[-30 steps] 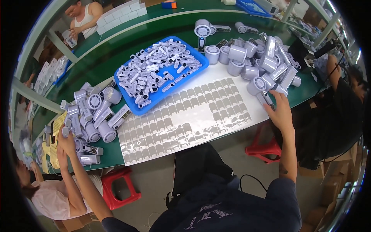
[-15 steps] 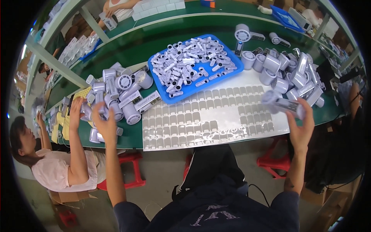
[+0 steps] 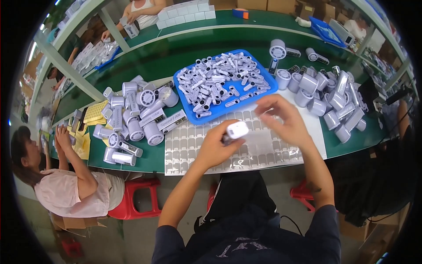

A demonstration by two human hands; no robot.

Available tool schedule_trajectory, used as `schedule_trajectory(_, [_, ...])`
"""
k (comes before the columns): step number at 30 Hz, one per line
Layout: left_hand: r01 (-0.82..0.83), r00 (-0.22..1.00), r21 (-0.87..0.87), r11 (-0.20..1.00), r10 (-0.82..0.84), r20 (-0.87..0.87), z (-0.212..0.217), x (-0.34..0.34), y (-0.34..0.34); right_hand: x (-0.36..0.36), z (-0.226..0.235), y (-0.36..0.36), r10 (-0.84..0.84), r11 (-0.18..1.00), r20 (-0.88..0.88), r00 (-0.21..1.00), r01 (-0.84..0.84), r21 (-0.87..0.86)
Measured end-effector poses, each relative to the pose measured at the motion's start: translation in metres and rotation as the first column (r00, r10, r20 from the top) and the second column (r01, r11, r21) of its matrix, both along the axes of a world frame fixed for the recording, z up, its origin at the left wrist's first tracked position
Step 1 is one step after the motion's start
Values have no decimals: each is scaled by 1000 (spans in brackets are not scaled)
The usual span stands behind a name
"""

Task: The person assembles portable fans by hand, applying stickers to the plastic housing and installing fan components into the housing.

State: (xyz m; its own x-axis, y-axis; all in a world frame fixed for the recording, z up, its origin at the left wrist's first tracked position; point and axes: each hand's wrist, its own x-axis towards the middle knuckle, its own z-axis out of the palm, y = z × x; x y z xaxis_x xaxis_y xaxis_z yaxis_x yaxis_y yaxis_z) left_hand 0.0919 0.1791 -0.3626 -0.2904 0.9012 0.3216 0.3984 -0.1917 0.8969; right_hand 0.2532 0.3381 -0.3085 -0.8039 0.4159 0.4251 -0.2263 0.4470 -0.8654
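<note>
My left hand [image 3: 216, 146] is closed around a pale lilac handheld fan [image 3: 238, 129], above the sheet of grey stickers [image 3: 184, 154]. One end of the fan points up at me; the rest is mostly hidden by my fingers. To its right, my right hand [image 3: 286, 119] hovers over the sheet, fingers apart and nothing visible in them. Just beyond it lies the blue tray [image 3: 215, 118], heaped with small lilac parts [image 3: 215, 83] that have dark round spots. Rows of stickers are gone from the sheet's middle.
Piles of lilac fans lie at left [image 3: 151, 132] and right [image 3: 336, 105]. One fan [image 3: 277, 49] stands behind the tray. A co-worker [image 3: 72, 189] sits at left beside yellow pads [image 3: 94, 115]. White boxes [image 3: 187, 12] line the far shelf. A red stool [image 3: 140, 200] is below.
My right hand has come inward from the right and no longer holds a fan. My left hand has moved from the left pile to the middle and now grips a fan.
</note>
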Motion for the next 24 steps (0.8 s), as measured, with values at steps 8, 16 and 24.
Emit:
schedule_trajectory(8, [-90, 987, 136, 987, 71, 143, 7, -6, 3, 5, -74, -18, -145, 864, 288, 947, -21, 504])
schedule_trajectory(16, [-49, 989, 222, 974, 17, 145, 4, 3, 15, 1, -81, -58, -240, 870, 309, 920, 62, 489])
schedule_trajectory(24, [34, 975, 188, 981, -74, 209, 5, 5, 14, 3, -84, -67, -286, 820, 203, 937, 129, 557])
